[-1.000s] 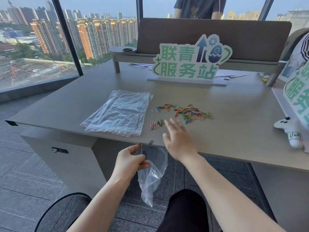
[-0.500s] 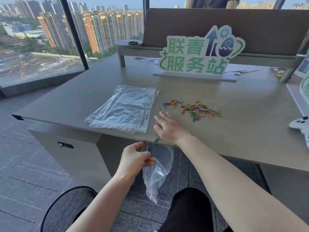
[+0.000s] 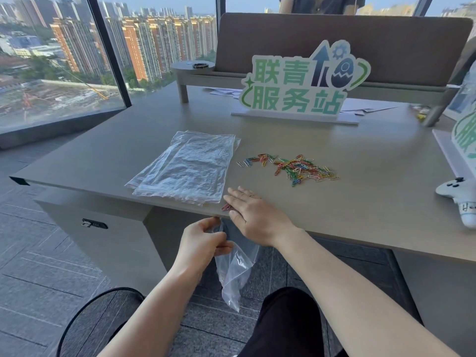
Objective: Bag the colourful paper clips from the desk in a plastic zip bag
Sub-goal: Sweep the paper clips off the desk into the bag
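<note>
A scatter of colourful paper clips (image 3: 296, 167) lies in the middle of the grey desk (image 3: 373, 202). My left hand (image 3: 203, 243) pinches the rim of a clear zip bag (image 3: 234, 269) that hangs just under the desk's front edge. Flat on the desk at that edge rests my right hand (image 3: 253, 215), palm down, fingers spread over a small bunch of clips; a few red ones (image 3: 226, 207) peek out at its left side. The rest of that bunch is hidden under the palm.
A stack of clear plastic bags (image 3: 188, 168) lies left of the clips. A green-and-white sign (image 3: 301, 83) stands behind them, before a brown partition. A white game controller (image 3: 461, 199) rests at the right edge. A person stands beyond the partition. My chair (image 3: 103, 318) is below.
My right hand has slid from mid-desk back toward the front edge, dragging a small bunch of clips with it. My left hand keeps holding the bag under the edge.
</note>
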Demonstrator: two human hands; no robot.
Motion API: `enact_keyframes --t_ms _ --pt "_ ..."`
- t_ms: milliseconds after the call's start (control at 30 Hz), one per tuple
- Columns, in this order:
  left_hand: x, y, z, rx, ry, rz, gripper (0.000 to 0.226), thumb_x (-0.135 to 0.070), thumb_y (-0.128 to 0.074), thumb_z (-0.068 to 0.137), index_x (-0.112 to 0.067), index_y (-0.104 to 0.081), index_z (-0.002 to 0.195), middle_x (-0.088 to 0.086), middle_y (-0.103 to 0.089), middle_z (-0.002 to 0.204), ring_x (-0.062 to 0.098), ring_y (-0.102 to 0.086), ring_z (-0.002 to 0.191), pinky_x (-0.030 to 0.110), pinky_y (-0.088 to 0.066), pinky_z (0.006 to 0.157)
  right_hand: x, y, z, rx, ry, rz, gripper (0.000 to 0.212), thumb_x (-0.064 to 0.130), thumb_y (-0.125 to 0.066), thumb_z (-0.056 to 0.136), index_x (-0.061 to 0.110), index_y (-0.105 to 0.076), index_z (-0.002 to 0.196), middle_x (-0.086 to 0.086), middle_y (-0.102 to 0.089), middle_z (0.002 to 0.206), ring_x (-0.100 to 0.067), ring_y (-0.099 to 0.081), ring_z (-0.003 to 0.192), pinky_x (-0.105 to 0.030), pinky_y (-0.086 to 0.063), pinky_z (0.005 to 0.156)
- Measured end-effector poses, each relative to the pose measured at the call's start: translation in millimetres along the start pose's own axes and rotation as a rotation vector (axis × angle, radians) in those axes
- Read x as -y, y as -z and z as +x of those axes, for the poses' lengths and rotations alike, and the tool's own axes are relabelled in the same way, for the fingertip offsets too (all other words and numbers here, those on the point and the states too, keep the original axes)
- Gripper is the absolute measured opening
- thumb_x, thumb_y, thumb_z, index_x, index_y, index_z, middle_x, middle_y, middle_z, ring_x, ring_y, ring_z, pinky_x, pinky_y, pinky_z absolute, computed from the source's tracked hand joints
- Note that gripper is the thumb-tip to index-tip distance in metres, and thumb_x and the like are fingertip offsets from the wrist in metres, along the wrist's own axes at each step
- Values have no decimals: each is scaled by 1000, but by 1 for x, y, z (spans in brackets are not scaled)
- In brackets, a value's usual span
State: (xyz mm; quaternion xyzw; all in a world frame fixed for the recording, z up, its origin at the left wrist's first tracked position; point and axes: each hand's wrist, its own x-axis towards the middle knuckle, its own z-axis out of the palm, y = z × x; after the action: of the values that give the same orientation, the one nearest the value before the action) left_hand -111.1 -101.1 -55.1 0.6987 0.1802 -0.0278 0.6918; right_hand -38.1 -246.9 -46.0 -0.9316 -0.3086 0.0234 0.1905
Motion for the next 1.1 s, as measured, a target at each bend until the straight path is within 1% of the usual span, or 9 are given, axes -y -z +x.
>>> enact_keyframes --t_ms 167,233,467,600,700,867,933,1000,1100 --pt "-4 2 -5 -6 -16 -42 39 14 -57 84 -6 -63 117 8 -71 101 19 -71 59 23 -61 58 10 -7 -12 -42 17 6 49 30 -30 103 14 -29 149 -3 -21 159 -15 -11 147 -25 -4 119" --pt "-4 3 -7 -8 -14 -43 39 15 -55 83 -10 -66 111 11 -73 92 23 -69 63 24 -62 61 13 -12 -15 -54 27 5 49 29 -30 103 13 -29 149 -3 -21 159 -15 -12 147 -25 -3 119" --pt "-3 4 -7 5 -38 -35 43 12 -61 82 -5 -64 122 19 -75 100 13 -71 60 21 -58 57 24 -20 -29 -101 72 46 48 25 -33 102 10 -33 148 -5 -24 158 -15 -13 147 -23 -3 119" --pt "-3 3 -9 32 -59 -44 42 12 -61 79 -9 -71 114 11 -79 91 18 -75 73 24 -59 62 30 -27 -37 -132 95 63 48 26 -32 100 10 -37 146 -5 -29 156 -15 -17 146 -27 -8 120" --pt "-4 2 -13 42 -62 -63 39 15 -59 79 -14 -74 102 8 -79 83 13 -74 69 22 -58 58 35 -27 -44 -163 118 106 48 26 -32 98 9 -43 142 -6 -38 152 -16 -25 144 -28 -14 119" --pt "-1 3 -9 -10 -46 -51 45 15 -57 82 -13 -63 117 19 -74 98 14 -70 54 23 -61 59 30 -10 -49 -358 5 328 43 21 -34 99 12 -48 139 -4 -51 142 -12 -42 134 -26 -33 111" --pt "0 5 -6 -17 -41 -29 48 14 -57 83 -4 -59 127 22 -71 109 13 -69 52 22 -61 59 18 1 -44 -454 -82 315 41 17 -36 99 11 -48 138 -5 -55 138 -15 -49 127 -27 -38 105" --pt "2 6 -3 -15 -37 -19 51 14 -56 83 0 -55 132 21 -68 115 11 -69 50 21 -60 57 3 12 -36 -480 -161 267 42 14 -38 98 12 -46 140 -4 -52 141 -15 -45 131 -29 -36 107" --pt "3 6 -2 -6 -30 -24 52 15 -56 83 2 -54 133 20 -69 113 13 -69 52 21 -60 56 -24 24 -24 -400 -281 168 48 16 -40 95 15 -40 144 -3 -41 150 -17 -31 140 -33 -26 114"
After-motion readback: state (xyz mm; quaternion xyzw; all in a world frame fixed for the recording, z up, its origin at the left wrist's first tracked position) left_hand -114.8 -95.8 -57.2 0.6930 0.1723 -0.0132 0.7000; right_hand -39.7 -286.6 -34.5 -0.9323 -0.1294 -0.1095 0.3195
